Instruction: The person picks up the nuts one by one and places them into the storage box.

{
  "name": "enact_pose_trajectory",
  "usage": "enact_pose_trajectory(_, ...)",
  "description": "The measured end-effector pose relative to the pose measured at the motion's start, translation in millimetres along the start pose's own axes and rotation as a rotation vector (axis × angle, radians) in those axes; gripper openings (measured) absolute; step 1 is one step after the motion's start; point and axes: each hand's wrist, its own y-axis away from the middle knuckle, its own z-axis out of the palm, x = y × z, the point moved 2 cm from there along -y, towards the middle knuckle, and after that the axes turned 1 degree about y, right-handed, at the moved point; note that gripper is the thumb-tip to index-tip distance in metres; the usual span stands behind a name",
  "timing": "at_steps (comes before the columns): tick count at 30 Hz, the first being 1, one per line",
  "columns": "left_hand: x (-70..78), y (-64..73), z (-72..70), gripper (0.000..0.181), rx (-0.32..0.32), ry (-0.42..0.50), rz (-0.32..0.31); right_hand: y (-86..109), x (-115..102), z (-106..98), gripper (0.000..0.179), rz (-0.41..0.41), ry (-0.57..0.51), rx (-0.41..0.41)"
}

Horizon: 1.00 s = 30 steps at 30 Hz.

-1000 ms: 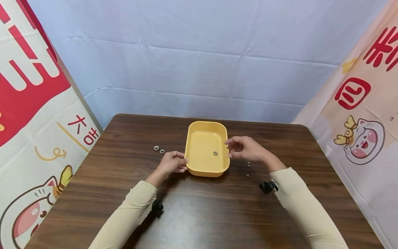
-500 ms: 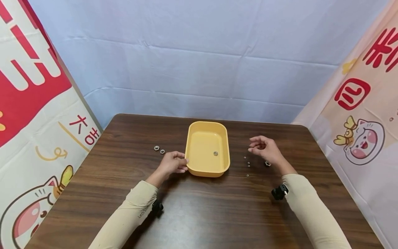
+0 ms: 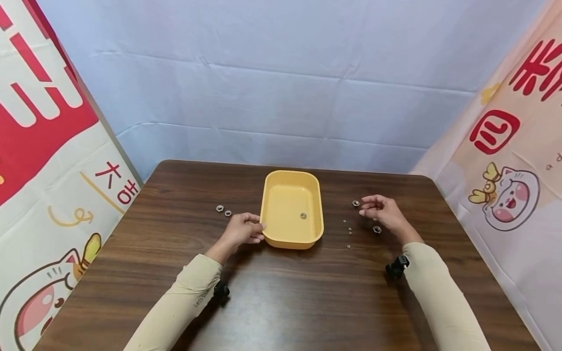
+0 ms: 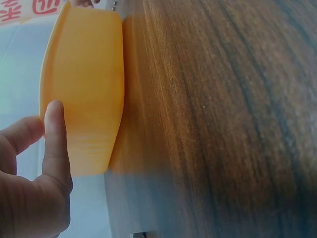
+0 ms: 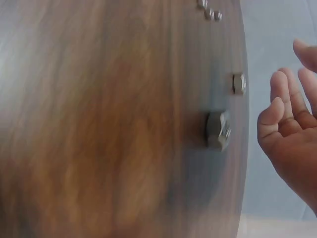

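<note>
A yellow plastic tray (image 3: 291, 240) stands on the table with one metal nut (image 3: 303, 215) lying inside it. My left hand (image 3: 240, 230) pinches the tray's left rim near the front corner, thumb over the edge and a finger (image 4: 55, 134) against the outer wall. To the right, my right hand (image 3: 385, 214) hovers with parted fingers and holds nothing visible. Just beside its fingertips lies a hex nut (image 3: 355, 204). A larger-looking hex nut (image 5: 218, 130) shows nearer the camera in the right wrist view, below the hand.
Several tiny nuts (image 3: 350, 230) lie scattered between the tray and my right hand. Left of the tray rest two bigger nuts, one hexagonal nut (image 3: 220, 208) and a smaller nut (image 3: 228, 213). The dark wooden table (image 3: 281, 292) ends at a pale cloth backdrop (image 3: 281, 87).
My right hand has moved right, away from the tray's right rim. Nuts it had covered now show beside and below it. The left hand keeps its hold on the tray.
</note>
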Motion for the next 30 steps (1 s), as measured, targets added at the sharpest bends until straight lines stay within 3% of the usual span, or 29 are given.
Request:
enact_pose_trajectory(12, -0.1, -3.3, -0.6, 0.036, -0.011, 0.019, -0.002, 23.2, 25, -22, 0.050, 0.108, 0.100, -0.070)
enact_pose_trajectory(18, -1.0, -4.3, -0.3, 0.036, -0.009, 0.012, -0.007, 30.8, 32, -28, 0.055, 0.123, 0.170, -0.091)
enact_pose_trajectory(25, -26.6, -25.6, -7.1, 0.038, 0.018, 0.011, -0.011, 34.2, 38, -24, 0.051, 0.140, 0.247, -0.093)
enact_pose_trajectory(30, -26.5, -25.4, -6.3, 0.034, 0.044, 0.000, -0.013, 29.4, 37, -21, 0.036, 0.120, 0.302, -0.097)
